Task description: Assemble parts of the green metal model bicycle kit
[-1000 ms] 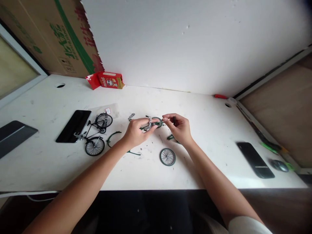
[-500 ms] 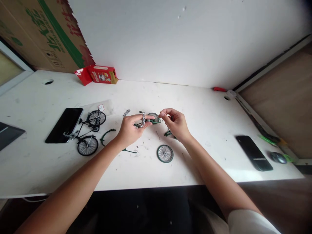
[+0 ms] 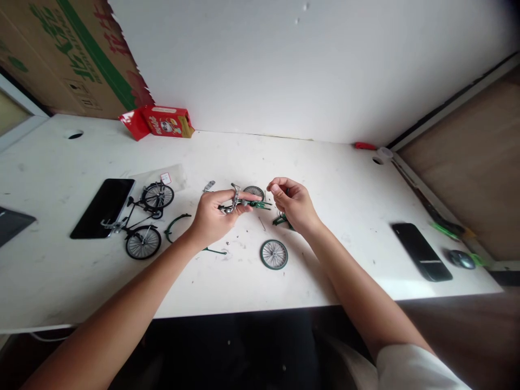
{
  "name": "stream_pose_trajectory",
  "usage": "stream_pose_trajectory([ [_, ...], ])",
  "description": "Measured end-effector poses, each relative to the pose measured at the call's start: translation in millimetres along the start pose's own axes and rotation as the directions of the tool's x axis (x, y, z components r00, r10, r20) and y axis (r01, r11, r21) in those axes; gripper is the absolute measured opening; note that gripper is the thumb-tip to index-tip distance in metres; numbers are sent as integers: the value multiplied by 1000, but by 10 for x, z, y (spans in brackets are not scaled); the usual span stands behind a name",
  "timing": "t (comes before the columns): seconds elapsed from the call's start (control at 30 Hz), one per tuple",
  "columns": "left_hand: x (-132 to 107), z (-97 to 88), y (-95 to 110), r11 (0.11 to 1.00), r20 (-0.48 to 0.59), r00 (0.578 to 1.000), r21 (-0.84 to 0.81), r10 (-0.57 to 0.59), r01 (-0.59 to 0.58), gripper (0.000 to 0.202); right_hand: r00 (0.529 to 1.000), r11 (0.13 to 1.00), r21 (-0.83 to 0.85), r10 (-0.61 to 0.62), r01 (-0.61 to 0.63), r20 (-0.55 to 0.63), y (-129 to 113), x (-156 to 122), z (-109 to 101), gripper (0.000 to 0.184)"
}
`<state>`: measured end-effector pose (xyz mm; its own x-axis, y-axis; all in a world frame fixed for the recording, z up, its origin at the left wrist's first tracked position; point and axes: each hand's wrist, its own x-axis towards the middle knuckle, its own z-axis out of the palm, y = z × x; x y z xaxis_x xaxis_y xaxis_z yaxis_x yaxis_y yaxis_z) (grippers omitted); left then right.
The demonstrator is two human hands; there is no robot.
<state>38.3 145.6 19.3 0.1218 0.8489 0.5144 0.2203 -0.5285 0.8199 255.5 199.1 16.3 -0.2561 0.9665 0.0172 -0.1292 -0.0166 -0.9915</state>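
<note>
My left hand is closed around a green model bicycle frame with silver handlebars. The frame's thin fork ends point right, toward my right hand. That hand is curled in a pinch, a little apart from the frame; what its fingertips hold, if anything, is too small to tell. A spoked wheel shows just behind the frame. Another wheel lies flat nearer the table's front edge. A green part is partly hidden by my right hand, and a thin pin lies to its left.
Left of my hands are a black model bicycle, a black phone, a curved green mudguard and a thin green rod. A red box stands at the back. On the right lie a dark case and a mouse.
The green frame has turned in my left hand, so its fork ends now show clear of the wheel behind. My right hand has moved slightly away from it, still pinched.
</note>
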Motion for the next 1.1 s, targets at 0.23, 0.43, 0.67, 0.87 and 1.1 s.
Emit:
stream_pose_trajectory([
  [0.23, -15, -8, 66, 999, 17, 1000, -36, 1, -1, 18, 1000, 996, -90, -10, 10, 4, 56, -1, -24, 48],
  [0.43, -37, -9, 87, 997, 28, 1000, -72, -12, 14, 15, 999, 1000, -19, 2, -3, -32, 72, 22, -35, 48],
  [0.67, -37, -9, 114, 998, 31, 999, -66, 7, -5, 17, 995, 995, 89, 58, -51, -77, -20, -9, 9, 42],
  [0.87, -24, -17, 122, 999, 35, 999, -34, 11, -10, 14, 1000, 997, 80, 23, -21, -21, 4, -25, -10, 37],
  [1.1, -23, -29, 111, 1000, 43, 999, -3, 7, -7, 15, 999, 998, 53, 24, -23, -27, -78, -50, 4, 47],
])
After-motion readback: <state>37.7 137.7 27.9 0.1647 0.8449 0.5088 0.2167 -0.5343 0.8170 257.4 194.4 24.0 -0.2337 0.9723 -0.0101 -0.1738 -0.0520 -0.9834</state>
